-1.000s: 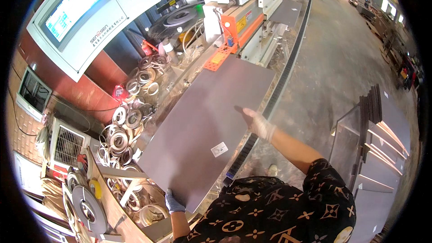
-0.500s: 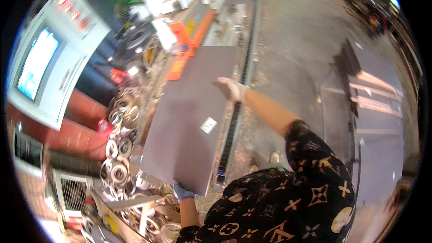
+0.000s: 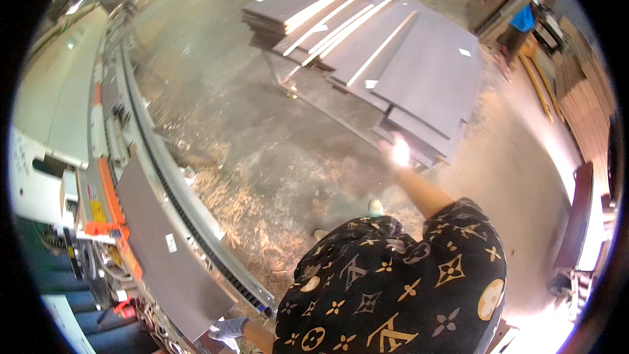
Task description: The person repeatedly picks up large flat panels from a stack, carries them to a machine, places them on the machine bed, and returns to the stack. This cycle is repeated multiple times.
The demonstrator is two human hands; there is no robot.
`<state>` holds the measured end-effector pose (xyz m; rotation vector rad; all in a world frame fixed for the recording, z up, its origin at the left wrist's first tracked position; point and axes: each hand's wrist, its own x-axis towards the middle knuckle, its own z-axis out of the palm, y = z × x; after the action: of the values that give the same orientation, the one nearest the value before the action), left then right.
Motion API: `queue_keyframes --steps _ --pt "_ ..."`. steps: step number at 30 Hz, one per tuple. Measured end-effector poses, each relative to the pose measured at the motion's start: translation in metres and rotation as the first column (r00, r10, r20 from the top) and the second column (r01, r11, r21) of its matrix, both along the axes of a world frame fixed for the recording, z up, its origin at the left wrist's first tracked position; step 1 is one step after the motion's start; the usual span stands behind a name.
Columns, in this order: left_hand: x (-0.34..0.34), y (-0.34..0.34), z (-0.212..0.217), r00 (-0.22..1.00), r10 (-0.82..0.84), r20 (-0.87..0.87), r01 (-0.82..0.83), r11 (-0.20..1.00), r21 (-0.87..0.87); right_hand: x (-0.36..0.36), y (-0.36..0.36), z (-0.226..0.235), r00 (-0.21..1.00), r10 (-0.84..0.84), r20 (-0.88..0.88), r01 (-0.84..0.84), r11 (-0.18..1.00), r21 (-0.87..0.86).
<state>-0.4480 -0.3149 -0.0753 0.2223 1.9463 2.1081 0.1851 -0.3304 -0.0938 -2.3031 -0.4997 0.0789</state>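
A flat dark grey-brown panel point(image 3: 160, 223) with a small white label lies on the machine bed to my left, along an orange guide point(image 3: 121, 223). My left hand point(image 3: 229, 330), in a grey-blue glove, is closed at the panel's near end. My right hand point(image 3: 397, 153), in a pale glove, is stretched out ahead with nothing in it. It is bright and smeared, but the fingers look apart. Just beyond it are stacked panels of the same colour point(image 3: 426, 72); whether it touches their near corner I cannot tell. Light-edged strips point(image 3: 334, 26) lie across the stack.
A metal rail with a dark cable chain point(image 3: 177, 196) runs along the machine bed's right side. Sawdust point(image 3: 242, 216) covers the floor by my feet. Brown sheets point(image 3: 583, 105) and a yellow pallet-truck-like frame point(image 3: 540, 85) stand at the far right.
My view has swung right, toward the stacked panels. My right hand has left the panel on the machine and reached out toward the stack. My left hand stays at the panel's near end.
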Motion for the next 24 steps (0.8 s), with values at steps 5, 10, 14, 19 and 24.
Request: queue_keyframes --steps 5,10,14,19,24 --pt "0.103 0.072 0.005 0.911 -0.256 -0.324 0.266 0.964 -0.015 0.172 -0.128 -0.037 0.837 -0.512 -0.192 0.509 0.858 -0.069" --pt "0.207 0.103 -0.056 0.369 -0.648 -0.667 0.301 0.762 -0.574 0.193 -0.132 0.02 0.991 -0.07 0.11 0.113 0.883 -0.455" --pt "0.321 0.092 -0.064 0.589 -0.804 0.082 0.791 0.594 0.144 0.213 -0.148 -0.021 0.958 0.126 0.257 0.047 0.816 -0.576" --pt "0.333 0.048 -0.045 0.379 -0.916 -0.132 0.804 0.397 -0.443 0.277 -0.208 -0.037 0.995 0.006 0.099 0.038 0.897 -0.44" --pt "0.401 0.06 -0.085 0.438 -0.896 0.07 0.899 0.437 -0.038 0.381 -0.269 -0.162 0.914 -0.187 -0.361 0.351 0.81 0.47"
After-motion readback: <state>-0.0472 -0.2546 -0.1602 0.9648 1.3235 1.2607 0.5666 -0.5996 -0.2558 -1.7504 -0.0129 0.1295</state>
